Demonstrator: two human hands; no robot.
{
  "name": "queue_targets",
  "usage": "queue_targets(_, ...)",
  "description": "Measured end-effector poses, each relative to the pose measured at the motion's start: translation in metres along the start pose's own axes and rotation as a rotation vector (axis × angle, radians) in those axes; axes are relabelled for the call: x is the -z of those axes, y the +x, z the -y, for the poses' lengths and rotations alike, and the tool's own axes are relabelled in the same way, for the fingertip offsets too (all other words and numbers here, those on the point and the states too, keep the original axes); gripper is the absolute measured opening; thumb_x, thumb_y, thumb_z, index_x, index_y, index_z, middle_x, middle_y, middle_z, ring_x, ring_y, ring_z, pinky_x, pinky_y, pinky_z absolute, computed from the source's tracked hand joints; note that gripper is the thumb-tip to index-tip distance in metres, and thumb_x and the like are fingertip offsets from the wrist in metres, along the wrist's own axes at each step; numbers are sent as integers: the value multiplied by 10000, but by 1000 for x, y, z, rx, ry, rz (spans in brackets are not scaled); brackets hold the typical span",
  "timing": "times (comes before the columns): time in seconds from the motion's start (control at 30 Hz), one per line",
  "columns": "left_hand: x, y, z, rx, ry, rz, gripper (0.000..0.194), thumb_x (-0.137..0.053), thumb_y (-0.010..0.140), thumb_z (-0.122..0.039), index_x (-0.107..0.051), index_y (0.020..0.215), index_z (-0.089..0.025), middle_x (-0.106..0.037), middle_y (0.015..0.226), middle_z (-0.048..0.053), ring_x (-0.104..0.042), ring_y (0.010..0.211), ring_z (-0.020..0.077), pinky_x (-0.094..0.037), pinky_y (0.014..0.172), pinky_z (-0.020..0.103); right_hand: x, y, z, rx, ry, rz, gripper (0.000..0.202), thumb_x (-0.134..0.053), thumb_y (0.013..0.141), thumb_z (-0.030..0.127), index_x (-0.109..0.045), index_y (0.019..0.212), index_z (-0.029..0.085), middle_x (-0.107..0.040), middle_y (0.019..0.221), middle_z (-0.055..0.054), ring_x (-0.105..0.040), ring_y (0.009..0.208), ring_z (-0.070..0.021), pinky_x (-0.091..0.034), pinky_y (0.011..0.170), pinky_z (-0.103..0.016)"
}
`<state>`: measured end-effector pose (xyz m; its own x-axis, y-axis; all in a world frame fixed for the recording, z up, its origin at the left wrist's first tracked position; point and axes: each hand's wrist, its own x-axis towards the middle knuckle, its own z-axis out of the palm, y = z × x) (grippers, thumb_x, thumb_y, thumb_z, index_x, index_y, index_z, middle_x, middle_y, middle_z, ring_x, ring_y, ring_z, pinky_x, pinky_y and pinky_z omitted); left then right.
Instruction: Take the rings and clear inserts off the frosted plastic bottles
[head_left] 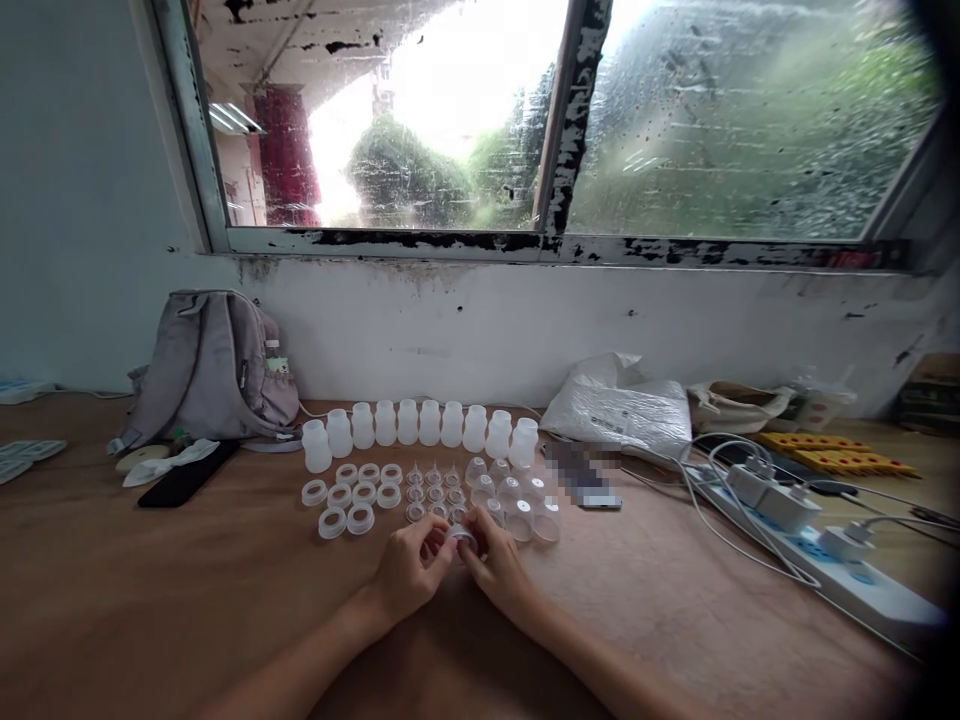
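Note:
Both hands meet at the front middle of the table, closed round one small translucent ring-shaped piece [462,537]. My left hand [411,568] pinches its left side and my right hand [498,562] its right side. Just behind the fingers are rows of clear teat-like pieces [434,492]. White rings [364,492] lie in rows to the left of them. Clear domed caps [519,517] stand to the right, close to my right hand. Behind everything, several frosted white bottles [407,422] stand upright in a slightly curved row.
A grey backpack [214,365] and a black phone [187,474] are at the left. To the right are a silvery plastic package [626,410], another phone [598,497], a white power strip [847,570] with chargers and cables, and yellow pieces [832,453]. A window [547,242] is above.

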<state>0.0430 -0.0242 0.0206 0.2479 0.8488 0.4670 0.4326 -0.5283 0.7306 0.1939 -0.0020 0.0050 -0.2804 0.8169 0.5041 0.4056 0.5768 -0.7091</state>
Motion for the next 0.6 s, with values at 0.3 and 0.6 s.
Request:
queue_targets(0.3,-8,-3,5,-90,99,-8,36,-440,776,-211,-435,763,-178,-482,614,-26,-451,504,80,-365,498,185,1,8,6,-137,275,52,120,-458,659,101,-374,656,186,-385,607,50,-340,550,-87,-290,506,-200)
queue_targets(0.6,-8,-5,12,-137,186,51,27,-411,765,-168,-419,787,-181,-467,638,-18,-450,543,99,-357,511,203,-4,8,-1,-173,413,82,148,-450,615,82,-352,653,187,-355,591,63,-304,535,-77,-262,479,-191)
